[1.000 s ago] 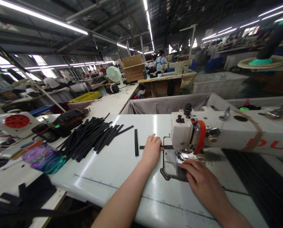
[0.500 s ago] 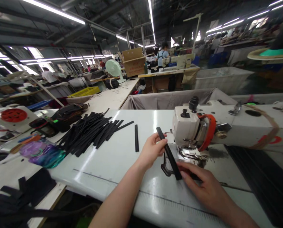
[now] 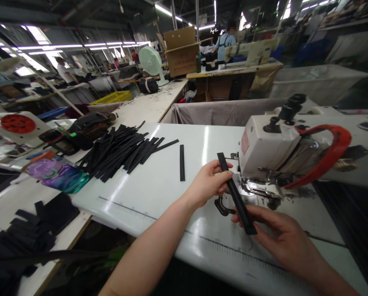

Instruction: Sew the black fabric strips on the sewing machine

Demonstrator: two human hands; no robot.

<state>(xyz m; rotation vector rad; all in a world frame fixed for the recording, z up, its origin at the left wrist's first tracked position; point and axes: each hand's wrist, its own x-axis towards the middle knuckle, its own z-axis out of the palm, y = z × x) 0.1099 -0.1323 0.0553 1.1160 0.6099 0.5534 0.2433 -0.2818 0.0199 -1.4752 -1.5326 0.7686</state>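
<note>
A black fabric strip (image 3: 236, 196) slants between my two hands, in front of the sewing machine head (image 3: 270, 144). My left hand (image 3: 211, 181) pinches its far end between thumb and fingers. Around the near end, the fingers of my right hand (image 3: 276, 234) are closed, with the thumb at its edge. Just beyond the strip lie the machine's metal presser foot and plate (image 3: 259, 191), partly hidden by my hands. One more black strip (image 3: 182, 163) lies alone on the white table (image 3: 159, 189), left of my left hand.
A heap of black strips (image 3: 119, 152) covers the table's left part. A purple and teal pouch (image 3: 59, 174) and dark fabric pieces (image 3: 32, 226) lie further left. Behind stand a green fan (image 3: 150, 61) and a cardboard box (image 3: 180, 53). A person (image 3: 224, 43) is at a machine in the background.
My view has shifted, and the machine head appears larger and further right. Both hands still hold the strip, and its near end now shows more clearly between the right fingers.
</note>
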